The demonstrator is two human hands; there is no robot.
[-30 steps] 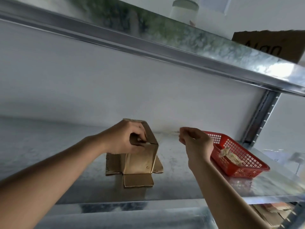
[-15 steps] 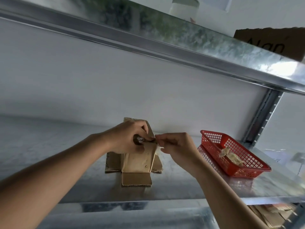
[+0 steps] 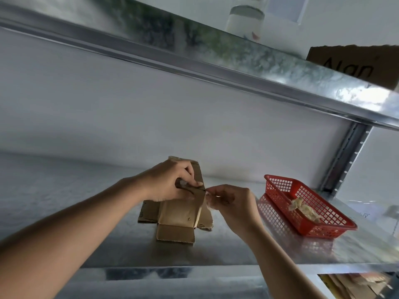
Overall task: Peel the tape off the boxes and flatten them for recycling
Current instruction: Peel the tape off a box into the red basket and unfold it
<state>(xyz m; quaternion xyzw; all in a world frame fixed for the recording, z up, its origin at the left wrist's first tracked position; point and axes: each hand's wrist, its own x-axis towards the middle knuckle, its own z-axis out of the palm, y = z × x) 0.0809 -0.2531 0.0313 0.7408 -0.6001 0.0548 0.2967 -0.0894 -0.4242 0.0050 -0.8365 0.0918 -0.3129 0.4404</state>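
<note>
A small brown cardboard box (image 3: 179, 214) stands on the metal shelf (image 3: 226, 251) with its bottom flaps splayed out flat. My left hand (image 3: 172, 182) grips its upper near edge and holds it upright. My right hand (image 3: 226, 198) sits just right of that edge and pinches a clear strip of tape (image 3: 208, 200) that still clings to the box's right side. The box's far face is hidden behind my left hand.
A red plastic basket (image 3: 280, 188) with wads of peeled tape (image 3: 304, 209) stands on the shelf to the right. An upper shelf (image 3: 237, 67) overhangs, carrying a jar and a cardboard box (image 3: 356, 65). An upright post (image 3: 345, 156) stands at the right. Flattened cardboard (image 3: 356, 283) lies below.
My right hand came from mid-air near the basket over to the box's upper right edge and pinched the tape there, then drew slightly right. My left hand kept its grip on the box.
</note>
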